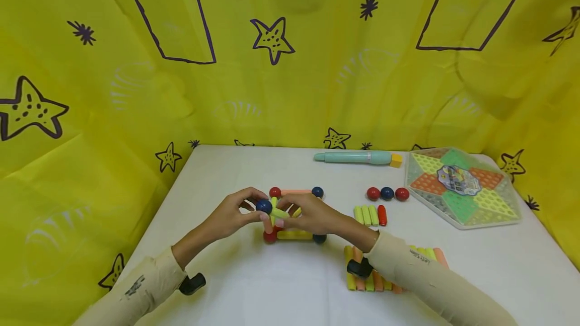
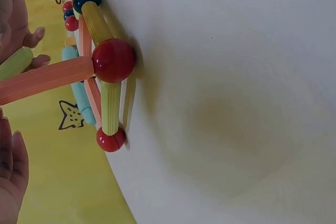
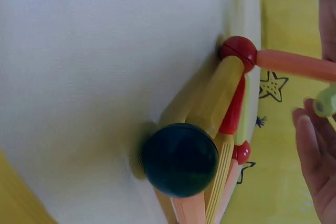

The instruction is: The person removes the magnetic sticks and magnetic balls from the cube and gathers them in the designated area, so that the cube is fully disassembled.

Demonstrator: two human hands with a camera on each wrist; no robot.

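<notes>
My left hand (image 1: pixel 232 217) pinches a dark blue ball (image 1: pixel 264 206) between fingers and thumb. A light green stick (image 1: pixel 279 213) reaches from beside that ball to my right hand (image 1: pixel 309 214), whose fingertips pinch it. Under the blue ball an orange stick (image 2: pixel 47 80) rises from the red ball (image 2: pixel 114 60) at the frame's near left corner. The frame lies on the table, its sides made of sticks such as the yellow one (image 1: pixel 294 235). Its other corners carry a second red ball (image 1: pixel 275 192) and blue balls (image 1: pixel 317 192). A red stick (image 3: pixel 232 109) shows inside it.
To the right stand a row of balls (image 1: pixel 387 193) and several short sticks (image 1: pixel 366 215). More sticks (image 1: pixel 362 286) lie partly under my right sleeve. A flat hexagonal case (image 1: pixel 462 187), a turquoise pen-like tube (image 1: pixel 353 157) and a small orange block (image 1: pixel 396 160) lie farther back.
</notes>
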